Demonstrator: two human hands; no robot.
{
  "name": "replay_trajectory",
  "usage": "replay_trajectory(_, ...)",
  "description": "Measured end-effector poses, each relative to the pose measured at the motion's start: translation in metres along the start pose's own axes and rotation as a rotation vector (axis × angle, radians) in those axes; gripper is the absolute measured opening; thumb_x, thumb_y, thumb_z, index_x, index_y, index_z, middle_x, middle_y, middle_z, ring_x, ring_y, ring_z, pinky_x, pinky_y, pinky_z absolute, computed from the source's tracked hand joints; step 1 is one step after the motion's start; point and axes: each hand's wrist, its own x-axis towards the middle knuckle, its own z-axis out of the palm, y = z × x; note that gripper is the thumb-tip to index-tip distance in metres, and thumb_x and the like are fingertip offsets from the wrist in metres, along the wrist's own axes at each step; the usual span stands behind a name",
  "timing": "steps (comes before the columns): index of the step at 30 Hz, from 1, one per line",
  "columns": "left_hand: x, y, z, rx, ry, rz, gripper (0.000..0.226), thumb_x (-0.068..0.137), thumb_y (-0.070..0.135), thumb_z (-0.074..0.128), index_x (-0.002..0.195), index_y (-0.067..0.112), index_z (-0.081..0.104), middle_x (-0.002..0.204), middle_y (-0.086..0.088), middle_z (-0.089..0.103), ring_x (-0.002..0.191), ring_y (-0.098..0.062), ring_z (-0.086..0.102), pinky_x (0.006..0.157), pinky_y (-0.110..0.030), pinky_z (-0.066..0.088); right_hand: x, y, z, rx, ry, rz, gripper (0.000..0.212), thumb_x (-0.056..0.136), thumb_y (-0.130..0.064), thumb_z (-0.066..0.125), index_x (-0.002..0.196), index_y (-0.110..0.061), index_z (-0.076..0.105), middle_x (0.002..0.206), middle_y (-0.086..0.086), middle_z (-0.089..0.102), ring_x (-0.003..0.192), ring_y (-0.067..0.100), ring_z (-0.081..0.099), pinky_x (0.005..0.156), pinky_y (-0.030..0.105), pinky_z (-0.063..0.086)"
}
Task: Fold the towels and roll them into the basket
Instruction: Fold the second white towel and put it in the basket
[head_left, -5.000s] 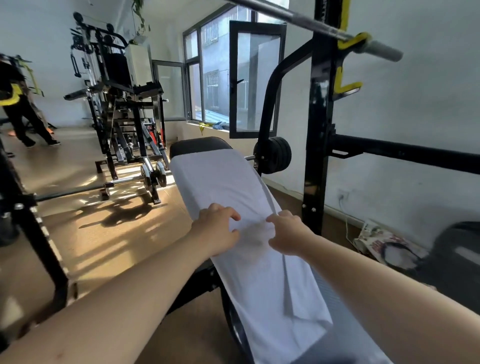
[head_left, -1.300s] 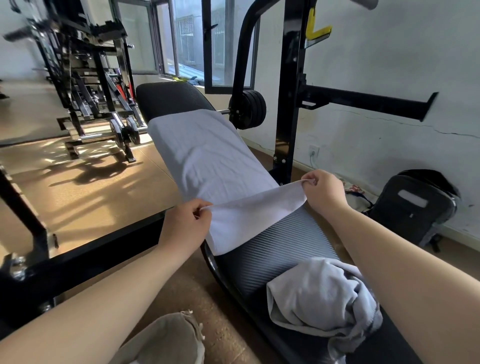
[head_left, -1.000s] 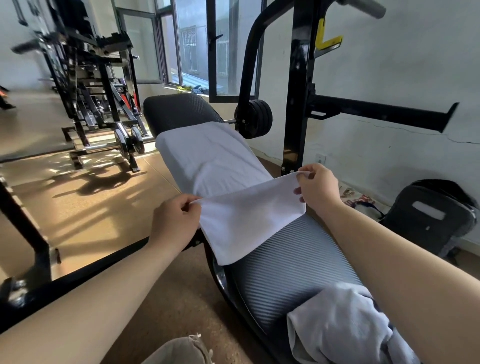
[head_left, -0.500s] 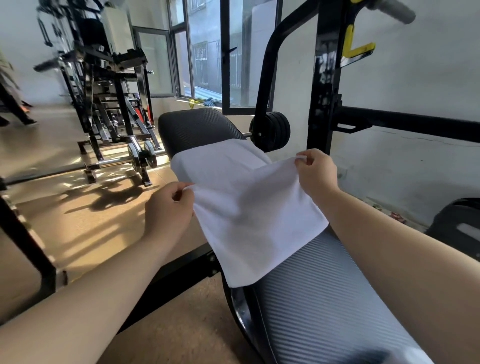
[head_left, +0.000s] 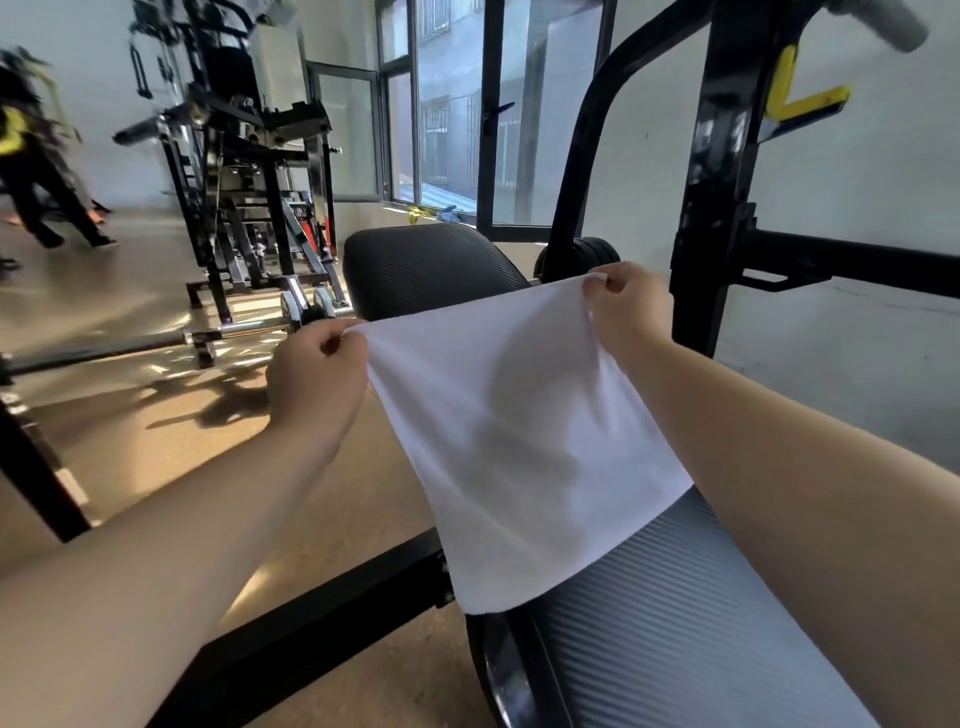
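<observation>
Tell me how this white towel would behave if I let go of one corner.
Probably floppy: the towel sags in soft creases between the left hand and right hand, each pinching a corner. Likely light, since pinches alone hold its top edge up. A freed corner would probably drop and drape over the bench.

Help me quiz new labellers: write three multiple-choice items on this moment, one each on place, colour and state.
1. The towel has its lower part lying on: A the floor, B the bench pad, C a basket.
2. The towel is: A white, B red, C green.
3. The hands: A both pinch the towel's top corners, B only one holds it, C neither touches it.
Answers: B, it drapes onto the ribbed pad; A, plain white cloth; A, left hand and right hand each grip a corner.
</observation>
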Motion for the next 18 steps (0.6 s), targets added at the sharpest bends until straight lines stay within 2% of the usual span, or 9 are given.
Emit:
replay_trajectory(3,0.011,-0.006,0.006,0.008,0.021,-0.021,0.035,0.092,0.021,0.046,0.115,0.022,0.074,0.088,-0.002,0.069,0.073,-0.021,0.058,0.067,-0.035,0.046,0.014,0.004,0.012,-0.026,-0.027,-0.013,0.023,0.097,-0.029,0.054,0.102,-0.026,0.076,0.082,-0.011,0.07,0.086,0.015,0.066,0.069,0.024,0.049)
replay_trajectory(5,0.015,-0.011,0.01,0.023,0.01,-0.054,0.028,0.096,0.02,0.047,0.109,0.024,0.072,0.079,-0.003,0.065,0.065,-0.021,0.052,0.064,-0.032,0.04,0.02,0.011,0.018,-0.068,-0.071,0.01,0.023,0.095,-0.029,0.053,0.09,-0.023,0.074,0.07,-0.012,0.062,0.077,0.016,0.06,0.059,0.024,0.04)
replay_trajectory(7,0.017,-0.016,0.014,0.021,-0.035,-0.123,0.021,0.099,0.02,0.048,0.102,0.027,0.068,0.075,0.0,0.06,0.064,-0.019,0.049,0.062,-0.03,0.038,0.023,0.02,0.026,-0.113,-0.15,0.086,0.021,0.094,-0.029,0.055,0.082,-0.018,0.069,0.068,-0.006,0.058,0.077,0.022,0.059,0.063,0.026,0.042)
replay_trajectory(9,0.019,-0.021,0.018,-0.026,-0.098,-0.202,0.015,0.102,0.025,0.051,0.101,0.028,0.066,0.086,0.009,0.056,0.081,-0.017,0.051,0.072,-0.03,0.04,0.023,0.028,0.032,-0.141,-0.261,0.185,0.017,0.094,-0.029,0.056,0.088,-0.019,0.069,0.08,0.0,0.063,0.087,0.027,0.063,0.072,0.03,0.05)
replay_trajectory(10,0.022,-0.024,0.019,-0.073,-0.143,-0.248,0.014,0.103,0.028,0.054,0.11,0.027,0.066,0.096,0.012,0.054,0.094,-0.016,0.05,0.083,-0.032,0.039,0.022,0.031,0.035,-0.115,-0.308,0.243,0.018,0.094,-0.028,0.056,0.095,-0.018,0.071,0.088,0.003,0.066,0.09,0.028,0.064,0.072,0.03,0.052)
replay_trajectory(12,0.024,-0.027,0.016,-0.144,-0.223,-0.313,0.037,0.099,0.033,0.06,0.134,0.02,0.06,0.116,0.012,0.051,0.111,-0.014,0.044,0.099,-0.038,0.034,0.019,0.034,0.035,-0.02,-0.375,0.332,0.023,0.093,-0.025,0.057,0.108,-0.013,0.071,0.097,0.007,0.066,0.086,0.026,0.062,0.064,0.028,0.048)
replay_trajectory(13,0.025,-0.026,0.014,-0.161,-0.243,-0.328,0.047,0.095,0.037,0.065,0.138,0.02,0.059,0.124,0.012,0.053,0.116,-0.013,0.044,0.107,-0.04,0.033,0.018,0.034,0.035,0.017,-0.385,0.344,0.024,0.092,-0.025,0.059,0.109,-0.013,0.07,0.097,0.008,0.066,0.083,0.025,0.062,0.063,0.028,0.048)
replay_trajectory(15,0.028,-0.027,0.009,-0.161,-0.262,-0.324,0.049,0.082,0.045,0.071,0.126,0.026,0.067,0.13,0.009,0.063,0.121,-0.018,0.056,0.113,-0.049,0.037,0.02,0.035,0.034,0.061,-0.364,0.312,0.022,0.084,-0.029,0.065,0.103,-0.02,0.072,0.098,0.006,0.072,0.086,0.024,0.067,0.069,0.033,0.054)
replay_trajectory(18,0.029,-0.028,0.007,-0.174,-0.253,-0.296,0.019,0.085,0.038,0.073,0.102,0.03,0.072,0.119,0.003,0.071,0.113,-0.025,0.065,0.107,-0.055,0.046,0.022,0.029,0.032,0.057,-0.307,0.204,0.015,0.082,-0.028,0.07,0.096,-0.023,0.07,0.092,-0.003,0.072,0.085,0.018,0.067,0.076,0.031,0.055)
